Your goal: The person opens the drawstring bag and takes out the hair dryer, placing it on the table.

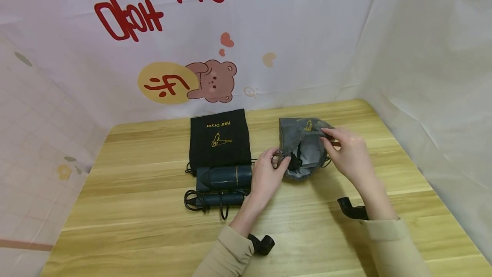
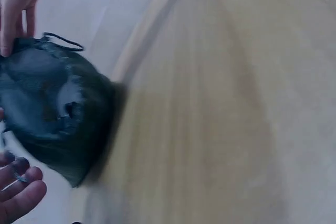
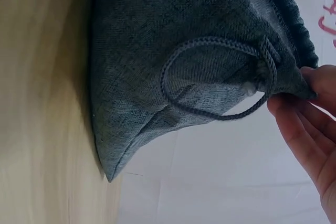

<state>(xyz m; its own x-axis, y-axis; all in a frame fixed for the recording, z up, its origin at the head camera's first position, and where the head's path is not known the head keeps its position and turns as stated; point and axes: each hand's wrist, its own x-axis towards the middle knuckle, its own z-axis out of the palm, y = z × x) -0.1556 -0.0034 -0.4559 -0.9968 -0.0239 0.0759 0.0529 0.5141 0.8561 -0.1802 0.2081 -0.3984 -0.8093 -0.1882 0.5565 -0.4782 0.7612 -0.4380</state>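
A grey drawstring bag (image 1: pixel 294 129) with a yellow hair dryer print stands with its mouth spread toward me. Inside it shows something black (image 1: pixel 295 163), its kind unclear. My right hand (image 1: pixel 347 153) pinches the bag's rim at the right, thumb against fingers; a loop of drawstring cord (image 3: pixel 215 40) hangs beside that grip. At the left side of the mouth, my left hand (image 1: pixel 267 174) has its fingers curled at the rim, and in the left wrist view a cord runs from the bag (image 2: pixel 94 103) across those fingers (image 2: pixel 21 169).
Left of the hands lies a flat black bag (image 1: pixel 219 148) lettered "Hair Dryer". In front of it are a dark blue cylindrical device (image 1: pixel 224 177) and a slimmer dark blue one (image 1: pixel 230 200) with a coiled black cord (image 1: pixel 191 200). Printed cloth (image 1: pixel 307 33) walls in the wooden table (image 1: pixel 127 208).
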